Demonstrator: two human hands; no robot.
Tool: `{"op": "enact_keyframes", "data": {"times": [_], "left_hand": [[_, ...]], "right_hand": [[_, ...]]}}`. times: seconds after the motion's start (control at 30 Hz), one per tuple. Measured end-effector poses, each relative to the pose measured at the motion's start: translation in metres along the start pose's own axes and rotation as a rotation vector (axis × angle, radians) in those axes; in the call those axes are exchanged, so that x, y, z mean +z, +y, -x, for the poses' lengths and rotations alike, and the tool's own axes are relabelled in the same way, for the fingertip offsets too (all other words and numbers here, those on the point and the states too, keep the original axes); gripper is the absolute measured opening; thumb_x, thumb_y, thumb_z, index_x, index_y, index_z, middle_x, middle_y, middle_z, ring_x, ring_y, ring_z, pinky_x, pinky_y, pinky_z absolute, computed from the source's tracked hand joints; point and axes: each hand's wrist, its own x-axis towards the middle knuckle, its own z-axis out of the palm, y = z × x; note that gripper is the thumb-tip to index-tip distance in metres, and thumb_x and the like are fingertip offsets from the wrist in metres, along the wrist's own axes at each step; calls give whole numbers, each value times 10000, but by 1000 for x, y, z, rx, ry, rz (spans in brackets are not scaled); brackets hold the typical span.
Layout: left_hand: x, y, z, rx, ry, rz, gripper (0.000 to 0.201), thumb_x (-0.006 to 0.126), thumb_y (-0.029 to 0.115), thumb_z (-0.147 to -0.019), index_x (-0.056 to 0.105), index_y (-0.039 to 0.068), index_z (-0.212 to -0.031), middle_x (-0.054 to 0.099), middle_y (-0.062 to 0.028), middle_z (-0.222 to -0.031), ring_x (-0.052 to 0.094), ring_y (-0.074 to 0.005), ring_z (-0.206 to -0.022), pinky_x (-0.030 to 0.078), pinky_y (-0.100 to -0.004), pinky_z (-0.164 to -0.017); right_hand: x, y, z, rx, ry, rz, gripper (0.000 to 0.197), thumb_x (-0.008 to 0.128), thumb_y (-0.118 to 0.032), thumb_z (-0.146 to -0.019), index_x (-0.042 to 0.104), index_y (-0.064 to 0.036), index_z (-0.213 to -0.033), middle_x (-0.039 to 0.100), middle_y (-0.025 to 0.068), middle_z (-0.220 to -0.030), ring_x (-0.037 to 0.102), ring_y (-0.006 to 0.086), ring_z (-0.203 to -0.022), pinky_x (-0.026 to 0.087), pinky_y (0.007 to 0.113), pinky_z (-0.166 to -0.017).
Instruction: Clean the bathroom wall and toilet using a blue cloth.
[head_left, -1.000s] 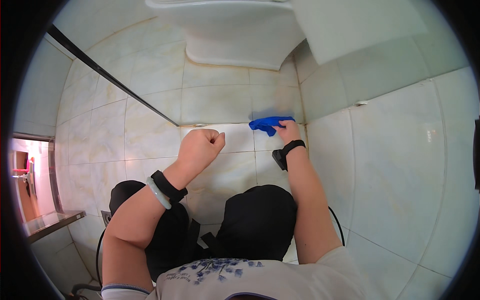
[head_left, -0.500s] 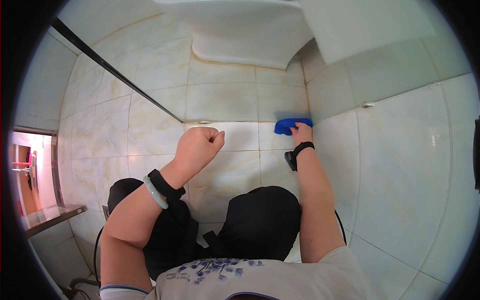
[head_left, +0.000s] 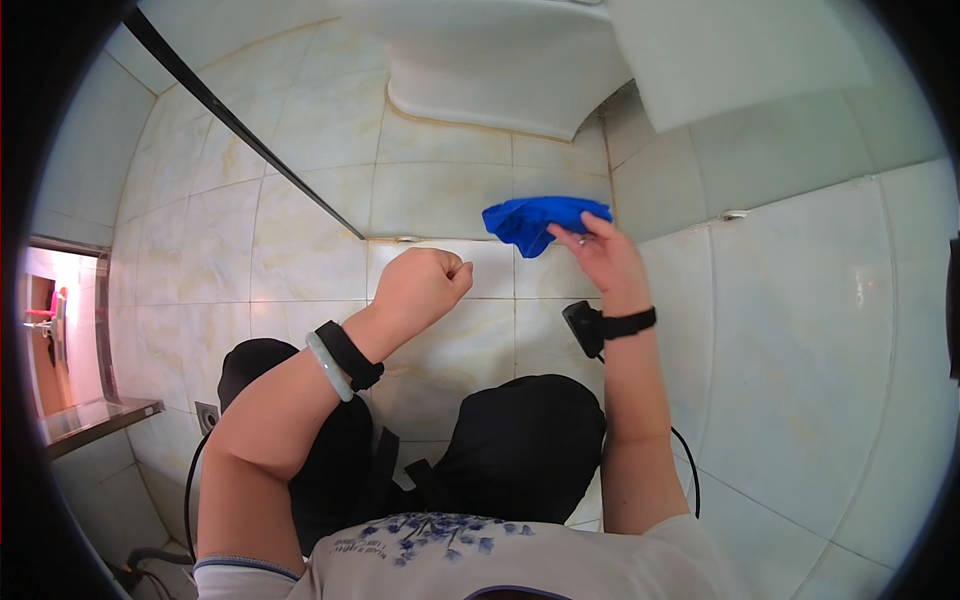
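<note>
A bright blue cloth (head_left: 540, 218) hangs from my right hand (head_left: 612, 258), pinched between the fingers and thumb. It is held above the tiled floor near the foot of the right wall, its loose end spreading to the left. My left hand (head_left: 418, 285) is curled into a fist in front of my left knee, with nothing showing in it. A pale bangle (head_left: 330, 367) and a black strap (head_left: 348, 356) circle my left wrist. On the right wrist a black band (head_left: 628, 324) carries a small black device (head_left: 582, 329).
A white toilet base (head_left: 480, 90) stands on the far floor. A long dark bar (head_left: 235, 120) slants down from the upper left to the floor. Tiled wall (head_left: 800, 350) rises close on my right. A metal-edged ledge (head_left: 105, 422) and a floor drain (head_left: 207, 417) lie left.
My right hand has lifted the blue cloth off the floor by the wall and drawn it leftward, so it hangs more unfolded. The left fist has shifted slightly right.
</note>
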Motion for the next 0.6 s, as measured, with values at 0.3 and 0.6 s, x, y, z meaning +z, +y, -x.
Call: {"op": "enact_keyframes", "data": {"times": [0.3, 0.6], "left_hand": [[16, 0, -7, 50, 35, 12, 357, 557, 239, -822, 522, 6, -554, 449, -173, -498, 407, -317, -437, 369, -387, -467], [-4, -7, 10, 21, 61, -18, 355, 558, 241, -822, 523, 12, -554, 455, -165, -499, 418, -332, -449, 369, -393, -465]], "right_hand": [[25, -22, 26, -57, -199, 25, 271, 465, 46, -851, 447, 114, -1112, 533, 220, -1150, 517, 351, -1100, 388, 522, -1014], [-38, 78, -61, 100, 69, -9, 276, 460, 110, -807, 447, 102, -1082, 494, 217, -1141, 501, 373, -1076, 412, 558, -956]]}}
